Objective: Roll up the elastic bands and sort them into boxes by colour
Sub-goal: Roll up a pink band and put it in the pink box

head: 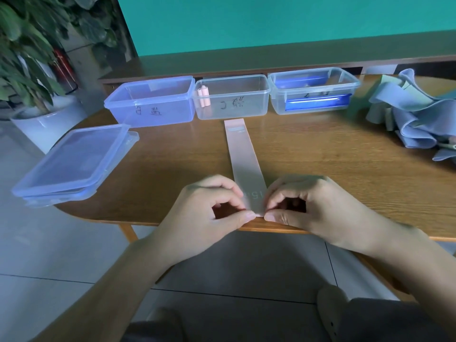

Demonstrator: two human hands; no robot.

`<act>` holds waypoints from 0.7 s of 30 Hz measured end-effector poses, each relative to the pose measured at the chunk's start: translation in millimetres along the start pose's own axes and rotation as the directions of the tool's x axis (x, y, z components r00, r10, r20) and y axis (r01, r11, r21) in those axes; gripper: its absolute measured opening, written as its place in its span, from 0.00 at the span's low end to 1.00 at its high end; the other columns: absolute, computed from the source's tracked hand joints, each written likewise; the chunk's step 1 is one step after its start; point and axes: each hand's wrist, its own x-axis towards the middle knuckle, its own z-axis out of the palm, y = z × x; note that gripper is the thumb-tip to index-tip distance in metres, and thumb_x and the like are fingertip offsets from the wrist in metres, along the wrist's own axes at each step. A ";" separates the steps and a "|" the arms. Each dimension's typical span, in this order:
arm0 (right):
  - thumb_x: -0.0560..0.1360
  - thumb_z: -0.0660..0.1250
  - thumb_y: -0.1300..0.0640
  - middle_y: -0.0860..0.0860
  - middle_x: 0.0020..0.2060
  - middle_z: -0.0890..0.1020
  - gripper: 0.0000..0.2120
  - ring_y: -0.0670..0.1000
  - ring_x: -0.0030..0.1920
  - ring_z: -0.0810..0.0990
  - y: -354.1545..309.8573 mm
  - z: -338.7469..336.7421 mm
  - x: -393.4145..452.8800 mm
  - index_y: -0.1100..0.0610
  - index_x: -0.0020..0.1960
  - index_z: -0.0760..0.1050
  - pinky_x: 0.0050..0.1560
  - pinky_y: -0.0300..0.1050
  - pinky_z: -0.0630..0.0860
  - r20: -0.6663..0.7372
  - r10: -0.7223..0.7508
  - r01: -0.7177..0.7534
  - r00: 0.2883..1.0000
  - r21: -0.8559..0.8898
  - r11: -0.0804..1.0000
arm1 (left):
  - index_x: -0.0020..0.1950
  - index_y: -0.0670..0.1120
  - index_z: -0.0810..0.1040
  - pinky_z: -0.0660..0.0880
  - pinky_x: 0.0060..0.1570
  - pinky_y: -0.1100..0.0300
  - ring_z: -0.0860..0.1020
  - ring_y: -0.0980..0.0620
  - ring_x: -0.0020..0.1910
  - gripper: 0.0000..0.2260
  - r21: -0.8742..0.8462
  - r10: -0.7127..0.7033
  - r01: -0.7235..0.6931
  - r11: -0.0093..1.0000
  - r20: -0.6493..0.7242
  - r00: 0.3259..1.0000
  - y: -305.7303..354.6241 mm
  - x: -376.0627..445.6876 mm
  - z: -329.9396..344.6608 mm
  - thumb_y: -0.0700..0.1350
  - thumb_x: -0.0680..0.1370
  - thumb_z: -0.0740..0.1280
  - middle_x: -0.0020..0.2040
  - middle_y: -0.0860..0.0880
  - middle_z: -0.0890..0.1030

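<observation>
My left hand (212, 206) and right hand (303, 201) pinch the near end of the long flat pink elastic band (243, 156) at the wooden table's (333, 156) near edge.

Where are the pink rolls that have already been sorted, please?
In the head view, the two pink rolls stand in the left end of the middle box, beside the blue box on its left.
</observation>
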 end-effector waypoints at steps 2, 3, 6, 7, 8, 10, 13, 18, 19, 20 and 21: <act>0.73 0.71 0.45 0.40 0.53 0.79 0.08 0.41 0.53 0.79 -1.7 0.9 -0.3 0.48 0.46 0.84 0.52 0.31 0.73 -0.016 0.025 -0.025 1.000 0.001 1.000 | 0.45 0.52 0.87 0.76 0.47 0.68 0.79 0.56 0.54 0.07 -0.003 -0.007 0.007 1.000 -0.007 1.000 0.1 0.4 -0.2 0.54 0.75 0.73 0.51 0.61 0.80; 0.73 0.71 0.45 0.40 0.55 0.78 0.07 0.40 0.54 0.79 -2.4 1.0 -0.1 0.47 0.45 0.83 0.52 0.29 0.71 -0.017 0.048 -0.048 0.999 0.006 0.999 | 0.45 0.51 0.87 0.75 0.47 0.68 0.79 0.57 0.54 0.08 -0.005 -0.011 0.011 1.000 -0.011 1.000 0.1 0.6 0.0 0.54 0.75 0.73 0.51 0.60 0.80; 0.75 0.73 0.48 0.39 0.60 0.76 0.05 0.39 0.52 0.77 -5.4 0.1 1.5 0.49 0.44 0.84 0.50 0.27 0.68 -0.003 0.137 -0.137 0.991 0.023 0.990 | 0.44 0.52 0.86 0.75 0.48 0.69 0.78 0.58 0.55 0.07 0.007 -0.022 0.022 1.000 -0.019 1.000 0.4 1.0 0.5 0.54 0.76 0.72 0.52 0.61 0.78; 0.75 0.74 0.49 0.39 0.60 0.75 0.05 0.39 0.51 0.78 -5.8 -0.5 2.7 0.49 0.43 0.84 0.49 0.28 0.68 -0.004 0.166 -0.166 0.986 0.030 0.986 | 0.43 0.52 0.85 0.74 0.48 0.69 0.77 0.58 0.55 0.07 0.017 -0.025 0.025 1.000 -0.021 0.999 0.2 1.2 0.9 0.53 0.76 0.72 0.53 0.60 0.78; 0.75 0.74 0.49 0.39 0.60 0.75 0.05 0.40 0.49 0.78 -6.3 -1.1 4.1 0.50 0.42 0.84 0.47 0.28 0.68 -0.006 0.195 -0.195 0.981 0.039 0.980 | 0.43 0.52 0.85 0.74 0.48 0.69 0.77 0.58 0.56 0.06 0.026 -0.031 0.032 0.999 -0.018 0.999 0.2 1.6 1.3 0.53 0.76 0.73 0.54 0.60 0.77; 0.74 0.75 0.48 0.37 0.60 0.76 0.07 0.38 0.47 0.77 -6.7 -1.7 7.2 0.50 0.40 0.84 0.45 0.28 0.68 -0.008 0.246 -0.246 0.969 0.048 0.968 | 0.42 0.52 0.84 0.72 0.48 0.71 0.76 0.59 0.56 0.06 0.032 -0.053 0.053 0.998 -0.004 0.999 0.3 2.7 2.1 0.52 0.76 0.73 0.56 0.59 0.76; 0.72 0.76 0.46 0.35 0.58 0.75 0.09 0.37 0.48 0.77 -4.8 -3.0 11.1 0.49 0.38 0.82 0.43 0.28 0.68 -0.006 0.289 -0.289 0.957 0.030 0.957 | 0.41 0.54 0.81 0.68 0.47 0.75 0.74 0.64 0.56 0.06 0.036 -0.103 0.102 0.994 0.015 0.995 2.1 4.9 2.3 0.54 0.75 0.72 0.58 0.60 0.74; 0.72 0.77 0.51 0.37 0.55 0.76 0.05 0.40 0.51 0.77 -5.6 -2.6 12.4 0.47 0.41 0.82 0.47 0.30 0.68 0.003 0.254 -0.253 0.967 0.107 0.962 | 0.46 0.56 0.81 0.70 0.48 0.71 0.74 0.59 0.57 0.02 -0.010 -0.078 0.079 0.997 0.061 0.995 2.4 9.0 0.7 0.49 0.76 0.72 0.54 0.59 0.74; 0.72 0.77 0.53 0.38 0.56 0.77 0.04 0.42 0.51 0.78 -6.2 -2.2 11.6 0.46 0.43 0.83 0.49 0.30 0.69 0.012 0.219 -0.219 0.976 0.136 0.966 | 0.46 0.57 0.81 0.70 0.48 0.70 0.74 0.58 0.56 0.03 -0.021 -0.069 0.071 0.997 0.079 0.995 2.2 9.0 1.0 0.48 0.77 0.72 0.53 0.59 0.74; 0.73 0.77 0.55 0.39 0.56 0.77 0.05 0.44 0.51 0.78 -6.3 -2.0 10.4 0.46 0.45 0.83 0.50 0.30 0.69 0.022 0.182 -0.183 0.983 0.152 0.971 | 0.47 0.57 0.82 0.70 0.49 0.70 0.75 0.57 0.56 0.04 -0.022 -0.065 0.068 0.997 0.093 0.993 2.4 8.9 1.1 0.47 0.77 0.71 0.51 0.59 0.75; 0.74 0.76 0.57 0.41 0.57 0.77 0.05 0.45 0.52 0.79 -6.4 -1.9 9.3 0.47 0.46 0.84 0.51 0.31 0.70 0.032 0.146 -0.149 0.989 0.152 0.977 | 0.47 0.58 0.83 0.70 0.49 0.70 0.75 0.57 0.56 0.05 -0.018 -0.063 0.065 0.998 0.102 0.993 2.4 8.6 1.3 0.47 0.78 0.71 0.50 0.60 0.75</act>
